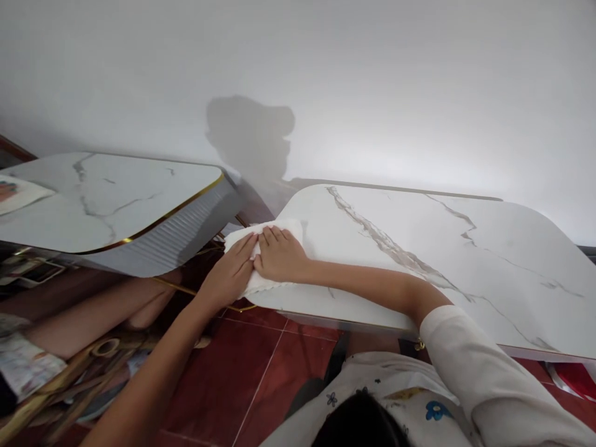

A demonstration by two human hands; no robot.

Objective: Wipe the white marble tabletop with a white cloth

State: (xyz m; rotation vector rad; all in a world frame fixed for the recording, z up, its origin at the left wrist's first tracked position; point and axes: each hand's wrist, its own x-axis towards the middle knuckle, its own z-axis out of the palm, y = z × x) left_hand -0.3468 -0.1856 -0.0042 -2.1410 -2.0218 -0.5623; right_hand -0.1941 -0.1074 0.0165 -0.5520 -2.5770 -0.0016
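A white cloth (267, 285) lies over the rounded left end of a white table (372, 273) with grey-brown marble veins. Part of the cloth reaches past the table's edge. My left hand (231, 270) rests on the cloth's left part, its fingers stretched out and pointing away from me. Beside it, my right hand (282, 256) presses down flat on the cloth, fingers extended toward the far left. The two hands touch or nearly touch at the fingers and thumbs. Whatever lies beneath the cloth is hidden.
A second marble-patterned table (130, 208) with gold trim stands to the left, a gap between the two. Another person's hand (7, 189) is on a white cloth (25, 195) there; that person's legs (97, 316) show below. A white wall (372, 93) rises behind; red tiles (223, 366) cover the floor.
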